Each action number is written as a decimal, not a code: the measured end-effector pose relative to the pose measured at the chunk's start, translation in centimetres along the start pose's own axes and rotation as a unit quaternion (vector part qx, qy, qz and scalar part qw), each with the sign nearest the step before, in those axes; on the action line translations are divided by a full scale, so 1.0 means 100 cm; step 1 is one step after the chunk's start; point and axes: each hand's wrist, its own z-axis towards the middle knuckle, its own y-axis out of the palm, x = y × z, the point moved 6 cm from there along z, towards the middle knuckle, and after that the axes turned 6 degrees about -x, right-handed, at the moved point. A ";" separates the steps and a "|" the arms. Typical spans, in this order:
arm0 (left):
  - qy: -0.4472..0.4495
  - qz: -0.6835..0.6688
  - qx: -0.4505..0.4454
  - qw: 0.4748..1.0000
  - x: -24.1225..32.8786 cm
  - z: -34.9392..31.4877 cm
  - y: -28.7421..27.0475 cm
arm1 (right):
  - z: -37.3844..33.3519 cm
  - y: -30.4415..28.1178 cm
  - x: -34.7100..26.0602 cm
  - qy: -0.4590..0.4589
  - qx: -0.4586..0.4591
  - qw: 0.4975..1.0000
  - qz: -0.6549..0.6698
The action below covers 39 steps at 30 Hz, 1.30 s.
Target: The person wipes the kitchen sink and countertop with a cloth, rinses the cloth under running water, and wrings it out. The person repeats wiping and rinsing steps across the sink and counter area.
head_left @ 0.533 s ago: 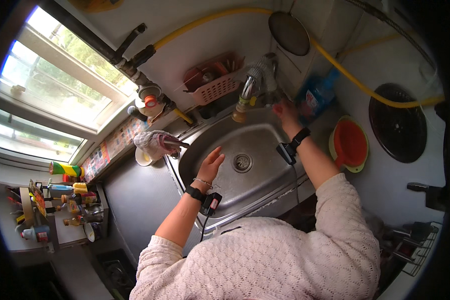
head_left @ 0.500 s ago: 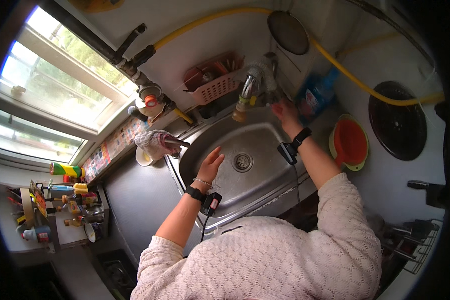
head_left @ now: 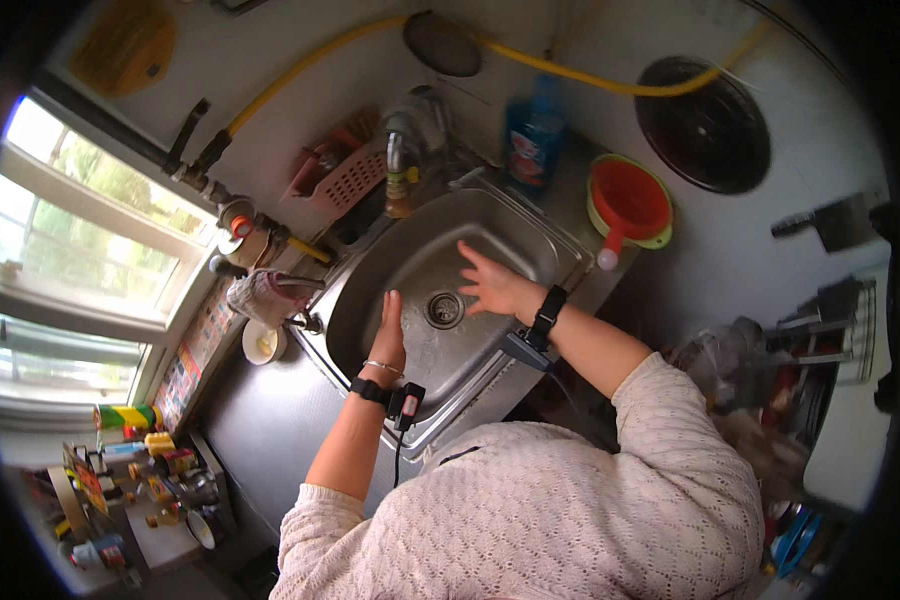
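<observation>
My left hand (head_left: 391,338) is held over the left part of the steel sink (head_left: 410,262), its fingers stretched straight and nothing in it. My right hand (head_left: 498,287), also bare, hovers just right of the drain (head_left: 445,310) with its fingers spread. Some water drops show on the basin floor near the drain. The tap (head_left: 396,180) stands at the sink's far edge; whether water runs from it I cannot tell. Each wrist wears a black strap with a small cabled device.
A pink basket (head_left: 355,185) and a blue bottle (head_left: 533,145) stand behind the sink. Right of it, a red dipper (head_left: 630,195) rests in a yellow-green bowl. A cloth (head_left: 268,295) hangs at the left above a small white bowl (head_left: 262,342). A cleaver (head_left: 840,222) hangs at right.
My right hand has come back from beside the tap to above the basin, its fingers now spread. My left hand stays over the sink's left side. The view has turned rightward.
</observation>
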 end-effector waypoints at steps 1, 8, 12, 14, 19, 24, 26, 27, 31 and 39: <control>-0.031 -0.015 -0.044 0.998 0.002 -0.009 0.005 | -0.006 0.012 0.002 -0.032 -0.053 0.998 0.017; 0.160 0.216 -0.055 0.962 -0.021 -0.024 -0.035 | -0.016 0.016 0.075 -0.164 0.129 0.943 -0.259; 0.113 0.197 -0.095 0.969 -0.041 -0.039 -0.068 | -0.037 0.040 0.101 -0.186 0.122 0.948 -0.227; 0.112 0.214 -0.136 0.961 -0.055 -0.035 -0.086 | -0.038 0.041 0.109 -0.194 0.149 0.917 -0.316; 0.142 0.412 -0.096 0.895 -0.058 -0.077 -0.080 | -0.089 0.054 0.147 -0.169 0.213 0.923 -0.273; 0.114 0.473 -0.082 0.870 -0.071 -0.084 -0.071 | -0.195 0.001 0.165 -0.347 0.416 0.822 -0.175; 0.112 0.488 -0.102 0.860 -0.081 -0.090 -0.054 | -0.269 -0.035 0.177 -0.434 0.558 0.697 -0.119; 0.115 0.481 -0.119 0.861 -0.090 -0.090 -0.047 | -0.307 -0.053 0.189 -0.480 0.630 0.605 -0.079; 0.160 0.415 -0.194 0.874 -0.119 -0.079 -0.025 | -0.442 -0.082 0.228 -0.450 0.806 0.376 -0.078; 0.159 0.414 -0.348 0.826 -0.159 -0.152 0.142 | -0.556 -0.137 0.274 -0.470 0.768 0.434 -0.024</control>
